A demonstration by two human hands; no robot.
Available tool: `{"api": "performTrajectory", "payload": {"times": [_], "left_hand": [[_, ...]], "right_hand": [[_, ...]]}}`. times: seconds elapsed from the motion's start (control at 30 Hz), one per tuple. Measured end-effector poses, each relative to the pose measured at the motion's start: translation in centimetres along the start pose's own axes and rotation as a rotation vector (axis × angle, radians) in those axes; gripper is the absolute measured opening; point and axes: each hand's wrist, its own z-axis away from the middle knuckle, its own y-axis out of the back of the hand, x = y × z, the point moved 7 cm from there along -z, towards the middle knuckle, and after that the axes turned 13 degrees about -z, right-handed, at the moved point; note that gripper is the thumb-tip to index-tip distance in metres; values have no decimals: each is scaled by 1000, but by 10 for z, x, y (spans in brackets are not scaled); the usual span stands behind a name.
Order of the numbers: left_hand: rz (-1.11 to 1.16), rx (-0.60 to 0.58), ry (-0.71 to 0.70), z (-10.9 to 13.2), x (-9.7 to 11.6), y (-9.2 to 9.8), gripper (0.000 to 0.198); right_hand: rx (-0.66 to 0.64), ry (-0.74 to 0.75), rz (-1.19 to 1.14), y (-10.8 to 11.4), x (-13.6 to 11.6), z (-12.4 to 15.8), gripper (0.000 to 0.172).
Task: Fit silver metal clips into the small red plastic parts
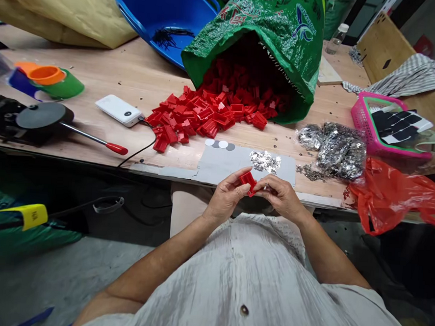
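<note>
Between my two hands, just over the table's front edge, is a small red plastic housing (248, 181), hollow like a little box. My left hand (227, 195) grips its left side between thumb and fingers. At its lower right end, the fingers of my right hand (280, 196) are pinched against it; whether they also hold a small metal piece is hidden. Right behind my hands, a grey sheet (217, 165) carries a heap of small shiny metal pieces (265, 162). A large pile of the same red housings (205, 114) spills toward me from a green woven sack (301, 55).
A blue basin (138, 10) with thin black pieces stands behind. To the left are a white power bank (118, 109) with cable and a red-tipped lever press (47, 118). On the right lie bagged metal parts (341, 151), a pink basket (362, 120) and a red plastic bag (396, 193).
</note>
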Motion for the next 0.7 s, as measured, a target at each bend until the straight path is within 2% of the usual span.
{"api": "performTrajectory", "payload": {"times": [0.07,0.13,0.27,0.37,0.5,0.7], "left_hand": [[-36,4,-11,0,-1,0,48],[-64,10,-17,-1,-2,2,47],[-110,-25,-78,-5,-4,7,41],[-207,-62,-159,-12,-2,13,38],[-458,-50,-254,-24,2,25,36],[-804,-44,-262,-37,3,31,33]], "right_hand": [[12,-68,-23,2,5,2,12],[33,-125,-37,5,10,5,21],[27,-116,35,8,14,10,38],[30,-72,142,9,19,13,37],[45,-72,283,5,30,14,32],[42,-96,422,0,40,5,21]]}}
